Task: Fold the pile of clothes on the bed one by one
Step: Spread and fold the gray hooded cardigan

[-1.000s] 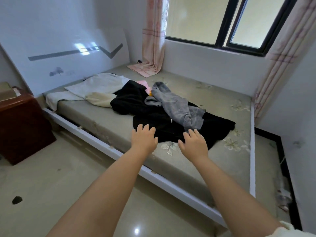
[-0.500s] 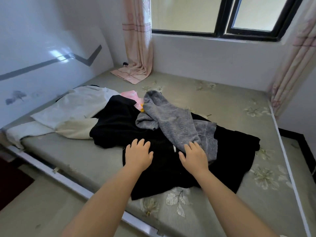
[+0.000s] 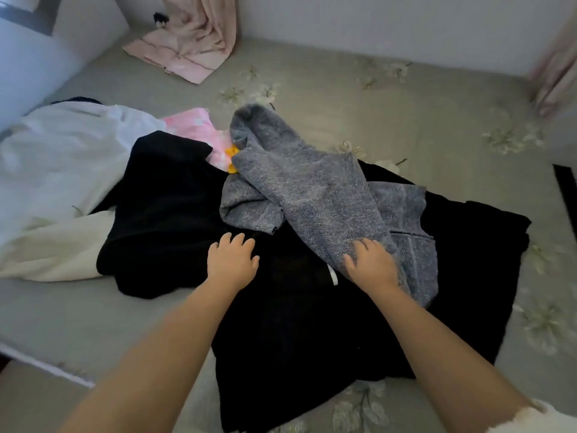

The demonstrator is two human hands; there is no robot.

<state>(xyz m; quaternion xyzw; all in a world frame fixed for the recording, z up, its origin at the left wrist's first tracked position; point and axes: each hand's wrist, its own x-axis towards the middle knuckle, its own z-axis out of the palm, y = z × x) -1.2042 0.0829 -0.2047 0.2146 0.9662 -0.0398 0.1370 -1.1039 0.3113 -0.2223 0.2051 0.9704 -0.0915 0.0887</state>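
On the floral grey-green bed [image 3: 359,98], the left hand [image 3: 231,264] rests flat, fingers relaxed, on a black knit garment [image 3: 281,323]; the right hand [image 3: 371,264], fingers straight, touches the near edge of the grey knitted sweater [image 3: 312,189] lying on top

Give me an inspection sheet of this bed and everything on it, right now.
Surface: bed with a grey-green flowered cover, partly bare.
Job's things: grey garment lies crumpled on the black garment; white garment at the left; pink garment peeks out behind.
Clutter: small yellow thing beside the pink garment, too small to identify.
Hands: left hand over the black garment, fingers relaxed; right hand at the grey garment's edge, grip unclear.
Cables: nothing seen.
Surroundings: pink curtain pooling on the bed's far corner; white wall behind.
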